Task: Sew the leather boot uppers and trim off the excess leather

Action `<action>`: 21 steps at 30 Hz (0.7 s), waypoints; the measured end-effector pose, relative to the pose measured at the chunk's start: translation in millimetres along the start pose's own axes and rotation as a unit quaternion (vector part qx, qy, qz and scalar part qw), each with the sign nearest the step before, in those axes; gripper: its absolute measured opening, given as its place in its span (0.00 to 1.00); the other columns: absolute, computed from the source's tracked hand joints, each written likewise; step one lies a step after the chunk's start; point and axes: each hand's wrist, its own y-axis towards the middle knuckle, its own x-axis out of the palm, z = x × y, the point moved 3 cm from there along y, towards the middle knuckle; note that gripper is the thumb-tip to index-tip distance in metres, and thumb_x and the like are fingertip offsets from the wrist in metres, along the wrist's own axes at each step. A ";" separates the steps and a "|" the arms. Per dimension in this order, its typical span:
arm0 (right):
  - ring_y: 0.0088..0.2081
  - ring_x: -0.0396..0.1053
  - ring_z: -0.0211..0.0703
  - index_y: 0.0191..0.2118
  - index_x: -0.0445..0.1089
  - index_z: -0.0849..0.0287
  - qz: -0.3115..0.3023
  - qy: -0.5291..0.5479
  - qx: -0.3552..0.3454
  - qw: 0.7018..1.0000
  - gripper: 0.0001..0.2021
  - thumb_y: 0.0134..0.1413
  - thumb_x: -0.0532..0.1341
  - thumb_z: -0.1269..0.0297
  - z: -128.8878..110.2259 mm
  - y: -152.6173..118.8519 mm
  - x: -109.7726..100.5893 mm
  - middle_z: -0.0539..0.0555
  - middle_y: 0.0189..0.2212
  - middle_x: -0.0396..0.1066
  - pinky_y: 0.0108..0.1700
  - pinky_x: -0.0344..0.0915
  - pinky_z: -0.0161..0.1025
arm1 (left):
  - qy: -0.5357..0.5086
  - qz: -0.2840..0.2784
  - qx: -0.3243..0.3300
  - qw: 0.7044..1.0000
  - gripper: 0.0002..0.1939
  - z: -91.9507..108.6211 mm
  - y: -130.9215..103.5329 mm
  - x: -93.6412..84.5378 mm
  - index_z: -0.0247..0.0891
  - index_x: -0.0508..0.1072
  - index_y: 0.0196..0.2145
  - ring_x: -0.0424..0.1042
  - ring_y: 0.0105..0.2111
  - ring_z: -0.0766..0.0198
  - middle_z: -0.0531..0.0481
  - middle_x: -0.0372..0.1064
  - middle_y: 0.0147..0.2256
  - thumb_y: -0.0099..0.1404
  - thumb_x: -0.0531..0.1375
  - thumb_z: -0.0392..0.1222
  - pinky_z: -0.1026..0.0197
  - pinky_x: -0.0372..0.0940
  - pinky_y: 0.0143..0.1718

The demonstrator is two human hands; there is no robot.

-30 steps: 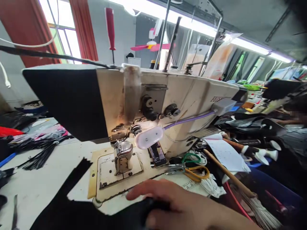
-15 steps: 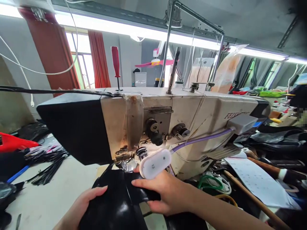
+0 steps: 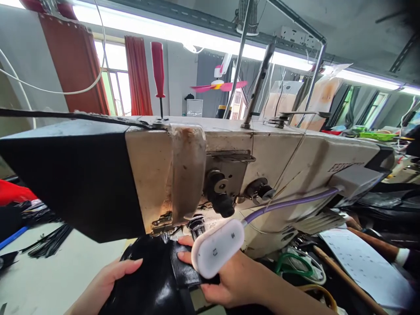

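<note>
A glossy black leather piece point(image 3: 144, 271) lies under the needle area of the sewing machine point(image 3: 157, 175). My left hand point(image 3: 111, 275) grips its left edge, thumb on top and the other fingers hidden beneath. On the right, my right hand point(image 3: 229, 280) holds a narrower black flap point(image 3: 183, 267) of leather close to the presser foot, with fingertips pressed on it. A white oval lamp point(image 3: 218, 249) on a purple flexible neck point(image 3: 288, 203) hides part of that hand. The needle itself cannot be made out.
A red-handled screwdriver point(image 3: 158, 72) stands upright on the machine head. Bundled black strips point(image 3: 49, 240) lie on the pale table at left. Green-handled scissors point(image 3: 293, 264), a wooden stick point(image 3: 348, 280) and a written paper sheet point(image 3: 364, 267) are at right. Another person's arm point(image 3: 377, 245) shows beyond.
The view has moved closer to the machine. My right fingers have shifted on the leather, and the flap beneath them now shows more plainly. My left hand keeps its hold.
</note>
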 end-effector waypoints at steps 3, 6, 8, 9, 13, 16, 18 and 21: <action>0.61 0.61 0.52 0.63 0.63 0.57 0.001 -0.002 0.015 1.000 0.30 0.53 0.62 0.66 1.7 -0.8 1.0 0.58 0.64 0.57 0.63 0.56 0.44 | -0.012 -0.020 -0.004 1.000 0.18 -1.5 2.4 -0.8 0.25 0.75 0.48 0.79 0.26 0.48 0.40 0.78 0.23 0.60 0.61 0.26 0.53 0.75 0.31; 0.61 0.61 0.53 0.63 0.63 0.55 -0.004 -0.004 0.030 1.000 0.30 0.52 0.63 0.65 1.4 -1.1 2.5 0.57 0.64 0.57 0.63 0.56 0.44 | -0.010 -0.016 -0.004 1.000 0.13 -0.7 4.8 -3.5 0.24 0.77 0.44 0.79 0.24 0.50 0.38 0.77 0.22 0.60 0.61 0.27 0.55 0.75 0.30; 0.61 0.61 0.53 0.62 0.64 0.55 -0.003 -0.006 0.035 0.999 0.30 0.52 0.63 0.65 -0.2 -0.6 2.7 0.57 0.64 0.58 0.63 0.57 0.43 | -0.003 -0.011 0.003 1.000 0.12 0.5 7.0 -6.0 0.23 0.77 0.42 0.79 0.24 0.50 0.38 0.77 0.23 0.59 0.61 0.27 0.56 0.75 0.29; 0.61 0.61 0.53 0.61 0.65 0.56 -0.002 -0.007 0.037 0.999 0.29 0.51 0.63 0.65 -1.1 -0.1 2.6 0.57 0.64 0.59 0.62 0.57 0.42 | -0.001 -0.013 0.008 1.000 0.12 1.0 8.1 -7.1 0.23 0.77 0.42 0.79 0.24 0.50 0.38 0.78 0.23 0.59 0.61 0.27 0.56 0.75 0.29; 0.58 0.65 0.52 0.60 0.67 0.57 0.009 -0.008 0.052 0.999 0.28 0.51 0.63 0.66 -0.8 1.6 3.0 0.58 0.61 0.63 0.60 0.61 0.40 | -0.006 -0.029 0.019 0.999 0.15 2.0 11.1 -10.9 0.25 0.76 0.44 0.79 0.28 0.48 0.39 0.79 0.26 0.58 0.62 0.27 0.53 0.75 0.32; 0.57 0.66 0.53 0.59 0.68 0.58 0.013 -0.006 0.062 0.998 0.27 0.52 0.62 0.65 2.9 2.6 3.8 0.59 0.60 0.64 0.60 0.61 0.43 | 0.016 -0.016 0.019 1.000 0.16 5.0 12.0 -14.4 0.26 0.76 0.44 0.79 0.27 0.48 0.40 0.79 0.27 0.57 0.65 0.30 0.53 0.74 0.31; 0.57 0.65 0.53 0.59 0.68 0.58 0.014 0.001 0.064 0.998 0.26 0.53 0.61 0.64 5.3 3.5 4.3 0.58 0.60 0.64 0.60 0.60 0.44 | 0.030 -0.018 0.009 0.999 0.16 9.0 14.1 -17.1 0.26 0.76 0.43 0.79 0.27 0.49 0.39 0.79 0.26 0.56 0.65 0.30 0.54 0.73 0.31; 0.57 0.65 0.53 0.58 0.68 0.58 0.018 0.006 0.071 0.997 0.25 0.53 0.61 0.63 7.6 5.4 5.8 0.58 0.59 0.66 0.60 0.61 0.43 | 0.023 -0.041 -0.043 0.998 0.13 13.2 23.3 -23.4 0.23 0.76 0.39 0.79 0.30 0.47 0.35 0.79 0.28 0.56 0.65 0.33 0.51 0.73 0.36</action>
